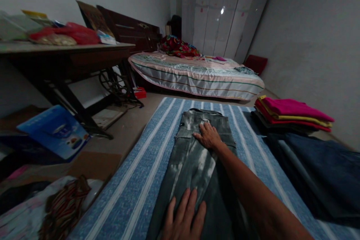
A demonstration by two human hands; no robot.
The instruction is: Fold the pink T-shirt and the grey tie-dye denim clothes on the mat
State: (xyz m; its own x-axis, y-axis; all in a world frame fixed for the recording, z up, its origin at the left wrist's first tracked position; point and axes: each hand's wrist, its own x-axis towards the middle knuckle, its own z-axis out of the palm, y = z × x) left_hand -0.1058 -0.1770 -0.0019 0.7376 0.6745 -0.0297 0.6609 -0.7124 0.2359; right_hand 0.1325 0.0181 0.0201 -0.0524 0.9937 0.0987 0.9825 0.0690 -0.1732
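A pair of dark grey-green trousers (194,161) with pale mottled patches lies lengthwise on a blue striped cloth (146,165), its waistband at the far end. My left hand (185,215) rests flat on the legs near the bottom of the view, fingers spread. Farther up, my right hand (208,135) lies on the upper part below the waistband, its fingers stretched out over the fabric. Neither hand grips anything. My right forearm covers part of the trousers' right side.
To the right are a stack of folded clothes (298,112) and dark blue jeans (323,168). A sewing machine table (92,50) stands left, with a blue box (60,133) and a heap of clothes (62,210) below. Beyond is a bed (194,77).
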